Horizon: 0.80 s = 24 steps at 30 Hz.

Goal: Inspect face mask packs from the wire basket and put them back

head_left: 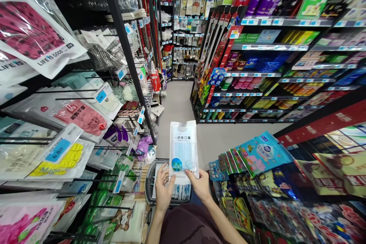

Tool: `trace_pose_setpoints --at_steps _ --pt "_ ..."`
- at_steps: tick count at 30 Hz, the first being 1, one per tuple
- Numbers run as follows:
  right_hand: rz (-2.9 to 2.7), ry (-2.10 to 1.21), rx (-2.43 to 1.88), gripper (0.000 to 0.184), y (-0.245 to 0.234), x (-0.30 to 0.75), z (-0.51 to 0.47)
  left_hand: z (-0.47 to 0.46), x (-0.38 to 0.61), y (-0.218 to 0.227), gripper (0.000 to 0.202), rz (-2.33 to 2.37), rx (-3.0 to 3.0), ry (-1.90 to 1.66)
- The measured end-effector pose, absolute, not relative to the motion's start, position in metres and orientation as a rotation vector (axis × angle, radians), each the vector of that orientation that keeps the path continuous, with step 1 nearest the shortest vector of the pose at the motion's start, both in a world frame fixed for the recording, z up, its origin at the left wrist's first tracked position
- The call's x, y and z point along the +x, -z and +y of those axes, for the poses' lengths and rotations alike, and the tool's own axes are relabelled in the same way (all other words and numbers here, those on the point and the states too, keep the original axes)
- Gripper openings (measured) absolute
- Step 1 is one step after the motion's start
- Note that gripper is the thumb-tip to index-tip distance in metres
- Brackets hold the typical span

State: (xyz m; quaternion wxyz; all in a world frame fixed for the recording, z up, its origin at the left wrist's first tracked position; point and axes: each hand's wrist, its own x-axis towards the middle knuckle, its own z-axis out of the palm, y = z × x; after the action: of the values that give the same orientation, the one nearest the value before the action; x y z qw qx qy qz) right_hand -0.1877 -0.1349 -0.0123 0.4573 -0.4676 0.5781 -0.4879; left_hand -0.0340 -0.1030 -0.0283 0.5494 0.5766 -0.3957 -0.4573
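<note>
A white and pale blue pack of disposable face masks (183,150) is held up in front of me, its printed front facing the camera. My right hand (199,183) pinches its lower right corner, thumb on the front. At the lower left edge, my left hand (164,187) grips the pack with its thumb against the edge and the fingers partly behind. Beneath the pack stands a dark grey basket (149,183), and several similar flat packs (182,192) lie inside it. The hands and the held pack hide part of the basket.
On the left, hooks carry packaged gloves (85,116) and price tags (55,152) that stick out toward me. Bagged snacks (264,152) hang close on the right. Shelves of boxes and bottles (251,63) stand beyond, and a grey floor aisle (178,101) runs ahead.
</note>
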Motion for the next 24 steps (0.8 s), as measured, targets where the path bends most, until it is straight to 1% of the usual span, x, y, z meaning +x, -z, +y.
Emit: trace_pose_setpoints --at_steps 2,4,6,8,10,11,13,15,17,18,20,22,24 --pt "1.447 1.214 -1.162 0.033 0.014 -0.19 -0.134 -0.103 -0.032 0.026 0.055 -0.987 1.375 1.003" --pt "1.464 1.246 -1.31 0.027 0.016 -0.191 -0.132 -0.103 -0.03 0.02 0.051 -1.052 1.35 0.933" --pt "1.41 1.3 -1.603 0.017 0.017 -0.19 -0.13 -0.101 -0.032 0.012 0.056 -1.103 1.265 0.965" --pt "1.247 1.33 -1.917 0.012 0.017 -0.188 -0.128 -0.097 -0.036 0.005 0.069 -1.121 1.136 1.114" --pt "1.06 1.31 -2.13 0.011 0.016 -0.186 -0.124 -0.094 -0.042 0.001 0.079 -1.109 1.044 1.269" --pt "0.999 1.286 -2.188 0.013 0.014 -0.185 -0.122 -0.093 -0.045 -0.001 0.08 -1.088 1.033 1.316" --pt "0.925 1.233 -2.236 0.022 0.01 -0.187 -0.118 -0.093 -0.049 -0.002 0.072 -1.008 1.05 1.35" --pt "0.865 1.158 -2.215 0.026 0.004 -0.191 -0.115 -0.095 -0.05 -0.003 0.057 -0.896 1.077 1.334" --pt "0.806 1.084 -2.122 0.024 -0.003 -0.198 -0.115 -0.096 -0.047 -0.002 0.049 -0.795 1.096 1.308" --pt "0.803 1.087 -2.042 0.022 -0.006 -0.202 -0.115 -0.096 -0.045 -0.001 0.048 -0.754 1.107 1.296" --pt "0.926 1.195 -1.845 0.019 -0.01 -0.208 -0.119 -0.095 -0.041 0.001 0.048 -0.699 1.122 1.283" --pt "1.144 1.285 -1.645 0.022 -0.01 -0.21 -0.127 -0.094 -0.04 0.004 0.049 -0.692 1.116 1.295" --pt "1.298 1.212 -1.471 0.024 -0.008 -0.211 -0.134 -0.093 -0.04 0.005 0.053 -0.736 1.098 1.348"
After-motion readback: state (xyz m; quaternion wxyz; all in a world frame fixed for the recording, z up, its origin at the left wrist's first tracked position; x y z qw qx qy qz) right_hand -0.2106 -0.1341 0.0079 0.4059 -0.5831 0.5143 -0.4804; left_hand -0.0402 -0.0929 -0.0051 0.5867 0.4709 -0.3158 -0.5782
